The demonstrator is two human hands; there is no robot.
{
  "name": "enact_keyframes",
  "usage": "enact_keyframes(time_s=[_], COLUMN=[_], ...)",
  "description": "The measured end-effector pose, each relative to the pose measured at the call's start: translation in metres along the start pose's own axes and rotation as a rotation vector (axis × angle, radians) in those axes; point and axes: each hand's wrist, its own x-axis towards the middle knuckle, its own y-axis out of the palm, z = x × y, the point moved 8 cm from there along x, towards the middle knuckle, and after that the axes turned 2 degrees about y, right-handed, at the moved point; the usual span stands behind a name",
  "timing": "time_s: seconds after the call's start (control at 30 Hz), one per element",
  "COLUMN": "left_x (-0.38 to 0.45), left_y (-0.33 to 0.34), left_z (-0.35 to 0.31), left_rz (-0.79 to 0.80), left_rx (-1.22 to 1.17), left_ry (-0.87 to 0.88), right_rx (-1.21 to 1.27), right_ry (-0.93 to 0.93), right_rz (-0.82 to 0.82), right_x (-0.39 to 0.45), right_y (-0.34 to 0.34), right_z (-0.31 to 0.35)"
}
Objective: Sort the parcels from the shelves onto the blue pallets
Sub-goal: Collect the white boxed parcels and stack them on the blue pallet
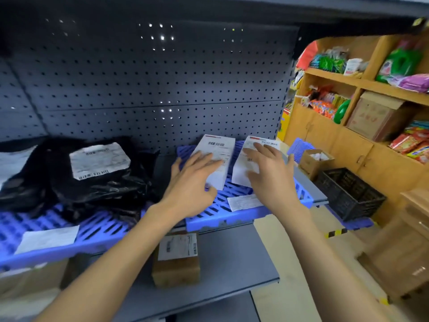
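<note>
Two white boxes with barcode labels lie side by side on the right blue pallet [234, 216] on the dark shelf. My left hand [192, 180] rests with straight fingers on the left white box [218, 147]. My right hand [269, 168] lies flat with spread fingers on the right white box [246, 163]. A black plastic parcel [76, 182] with a white label sits on the left blue pallet [69, 235]. On the lower shelf stands a small brown cardboard parcel [176, 259] with a label.
A perforated dark back panel [148, 89] closes the shelf behind. Paper slips lie on both pallets. To the right stand a black plastic crate [348, 194], a small open carton [313, 161] and wooden shelves [362, 84] with packaged goods.
</note>
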Motion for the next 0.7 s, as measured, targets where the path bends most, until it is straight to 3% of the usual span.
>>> enact_keyframes(time_s=[0.2,0.47,0.7], left_x=[-0.041,-0.148,-0.257], left_y=[-0.033,-0.059,-0.115], left_z=[-0.005,0.003,0.061], left_rz=[-0.176,-0.166,-0.154], left_rx=[-0.046,0.109,0.117], left_ry=[0.05,0.087,-0.113], right_rx=[0.118,0.273,0.353], right_ry=[-0.063,-0.099,-0.202], right_rz=[-0.027,-0.043,0.133], right_x=[-0.015,-0.081,-0.15], right_y=[-0.023,-0.03,-0.01], right_z=[0.029,0.1,0.205])
